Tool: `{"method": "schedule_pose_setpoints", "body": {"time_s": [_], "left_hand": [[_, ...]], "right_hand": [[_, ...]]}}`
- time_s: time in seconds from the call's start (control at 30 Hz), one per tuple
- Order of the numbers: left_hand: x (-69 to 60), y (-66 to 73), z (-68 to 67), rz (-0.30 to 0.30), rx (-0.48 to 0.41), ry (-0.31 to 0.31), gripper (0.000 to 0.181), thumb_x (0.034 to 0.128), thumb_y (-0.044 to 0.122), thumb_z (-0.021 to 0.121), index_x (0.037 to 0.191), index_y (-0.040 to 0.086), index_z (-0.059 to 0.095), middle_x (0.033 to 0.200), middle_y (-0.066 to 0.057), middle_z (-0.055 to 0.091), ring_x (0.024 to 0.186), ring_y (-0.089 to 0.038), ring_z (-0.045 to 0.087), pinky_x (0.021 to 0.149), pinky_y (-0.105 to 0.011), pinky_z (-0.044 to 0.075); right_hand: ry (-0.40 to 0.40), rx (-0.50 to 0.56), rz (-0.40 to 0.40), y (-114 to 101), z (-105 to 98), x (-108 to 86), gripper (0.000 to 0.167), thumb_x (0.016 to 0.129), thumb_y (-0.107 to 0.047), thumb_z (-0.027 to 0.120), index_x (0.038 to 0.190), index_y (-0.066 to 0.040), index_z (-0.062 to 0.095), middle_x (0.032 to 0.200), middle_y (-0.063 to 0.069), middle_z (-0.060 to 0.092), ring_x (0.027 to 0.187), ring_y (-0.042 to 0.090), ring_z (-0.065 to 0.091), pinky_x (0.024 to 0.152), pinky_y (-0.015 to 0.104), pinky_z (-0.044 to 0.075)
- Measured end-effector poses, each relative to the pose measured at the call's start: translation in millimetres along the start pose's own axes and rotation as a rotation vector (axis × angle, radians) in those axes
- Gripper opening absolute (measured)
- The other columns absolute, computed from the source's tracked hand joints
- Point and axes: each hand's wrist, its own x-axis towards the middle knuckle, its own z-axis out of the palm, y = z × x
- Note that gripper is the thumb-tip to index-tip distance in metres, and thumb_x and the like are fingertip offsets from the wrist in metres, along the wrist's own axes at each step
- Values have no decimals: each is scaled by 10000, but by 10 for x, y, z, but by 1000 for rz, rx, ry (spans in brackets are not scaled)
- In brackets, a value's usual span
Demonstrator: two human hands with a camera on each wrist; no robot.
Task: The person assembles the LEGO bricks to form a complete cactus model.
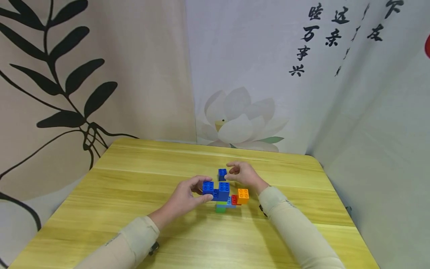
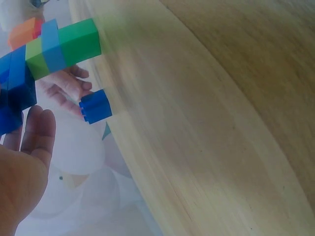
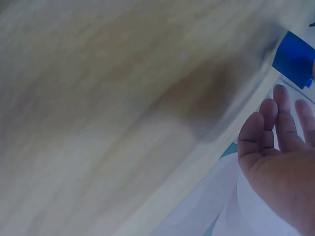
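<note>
My left hand [image 1: 183,196] holds a toy brick assembly by its blue end, thumb on the near side and fingers behind. Blue bricks [image 1: 224,191] top this assembly; below them are lime, light blue and green bricks [image 2: 79,39]. A red brick [image 1: 234,199] and an orange brick [image 1: 243,196] stick out to its right. Beyond the assembly, a separate small blue brick [image 1: 222,174] sits upright, studs up. My right hand [image 1: 246,175] is beside that brick, thumb at its right side, the other fingers loosely bent and apart from it [image 3: 280,147].
Everything is on a wooden table [image 1: 161,160] with rounded far corners. Behind it hangs a pale curtain [image 1: 151,74] printed with dark leaves, a lotus and writing. Another pale cloth [image 1: 379,130] runs along the right side.
</note>
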Motion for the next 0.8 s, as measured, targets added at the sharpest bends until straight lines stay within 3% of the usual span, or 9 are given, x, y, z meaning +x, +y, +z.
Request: {"method": "schedule_pose_setpoints", "body": {"time_s": [0.47, 0.8], "left_hand": [[-4, -16, -8, 4, -3, 0, 481, 943, 249, 848, 1386, 230, 665, 1030, 5, 733, 918, -163, 691, 844, -311, 615], [-7, -32, -2, 5, -11, -1, 479, 940, 250, 851, 1383, 235, 668, 1034, 2, 737, 922, -173, 693, 851, -337, 618]], "right_hand": [[-23, 44, 28, 13, 60, 13, 579, 954, -334, 833, 1478, -189, 633, 1291, 95, 719, 1155, 279, 669, 1064, 493, 590], [-18, 51, 41, 17, 114, 39, 476, 951, -323, 838, 1388, -193, 704, 1251, 76, 736, 1110, 261, 670, 1005, 459, 617]]}}
